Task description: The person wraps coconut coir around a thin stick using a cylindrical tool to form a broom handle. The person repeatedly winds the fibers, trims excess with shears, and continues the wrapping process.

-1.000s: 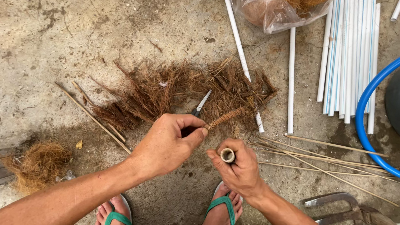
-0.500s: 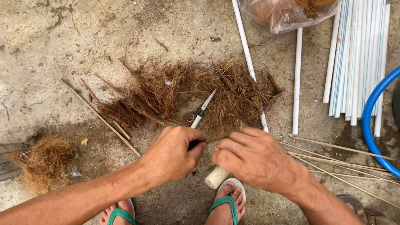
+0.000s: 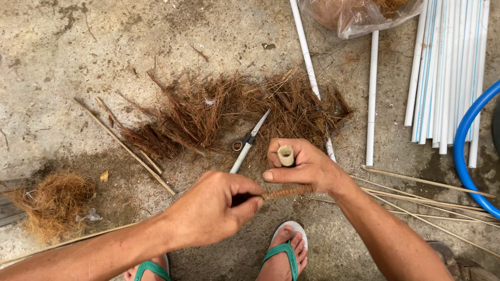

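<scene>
above the feet, a fibre bundle (image 3: 285,192) is pinched by the left hand (image 3: 210,207), its long axis running right to the right hand (image 3: 302,165), which grips a short tube (image 3: 286,155).

One scissors (image 3: 248,143), two green sandals (image 3: 283,254), one blue hoop (image 3: 465,173).

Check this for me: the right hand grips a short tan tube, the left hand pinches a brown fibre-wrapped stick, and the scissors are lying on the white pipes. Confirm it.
One point is wrong. The scissors lie on the concrete floor at the edge of the brown fibre pile, not on the white pipes. The rest holds: the right hand grips the short tan tube, and the left hand pinches the fibre-wrapped stick. The head view shows it.
</scene>
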